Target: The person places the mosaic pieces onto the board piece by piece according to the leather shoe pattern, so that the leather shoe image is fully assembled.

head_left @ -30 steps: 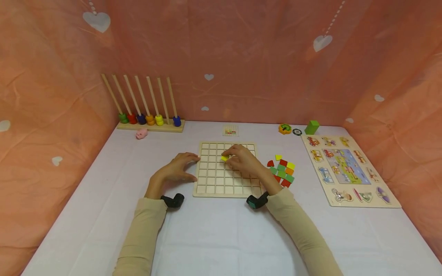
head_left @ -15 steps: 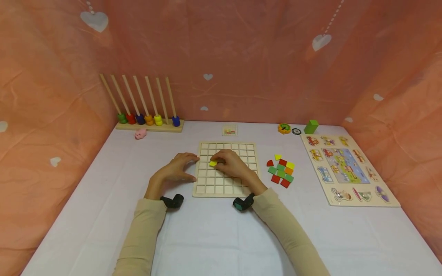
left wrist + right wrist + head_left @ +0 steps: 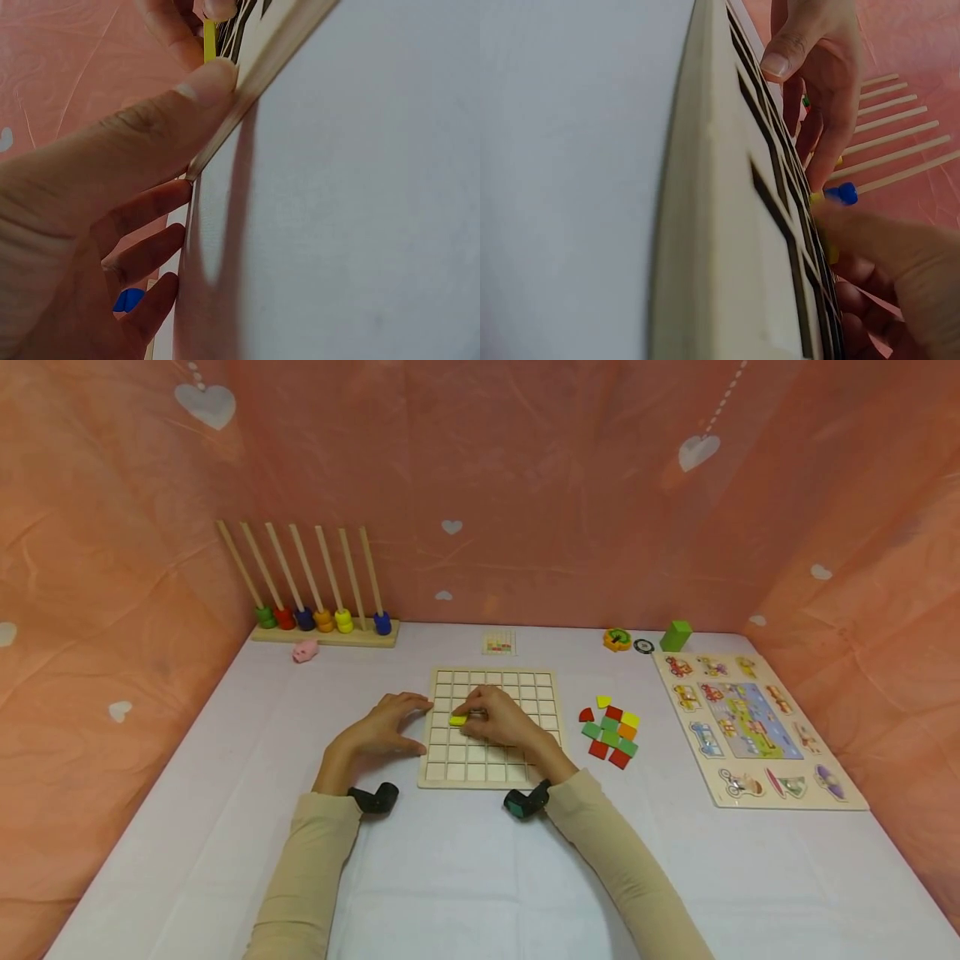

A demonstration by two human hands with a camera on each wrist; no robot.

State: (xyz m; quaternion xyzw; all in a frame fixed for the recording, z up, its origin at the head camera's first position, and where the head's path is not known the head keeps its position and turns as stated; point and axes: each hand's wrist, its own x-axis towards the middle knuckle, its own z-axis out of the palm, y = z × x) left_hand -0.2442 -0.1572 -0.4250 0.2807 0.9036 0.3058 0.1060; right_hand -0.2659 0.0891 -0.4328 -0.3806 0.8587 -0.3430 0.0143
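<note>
A wooden grid board lies in the middle of the white table. My right hand is over its left half and pinches a yellow tile between thumb and fingers, close to the grid. In the left wrist view the yellow tile stands edge-on by the grid. My left hand rests against the board's left edge, thumb and fingers spread and touching the rim. Several loose red, green, yellow and orange tiles lie to the right of the board.
A peg abacus with coloured rings stands at the back left, a pink pig before it. Behind the board lies a small pattern card. On the right are a picture puzzle, a green block, a round chip and a tree-shaped piece.
My right hand has moved left and slightly nearer across the board with the yellow tile, which is now tilted more edge-on. My left hand stays at the board's edge.
</note>
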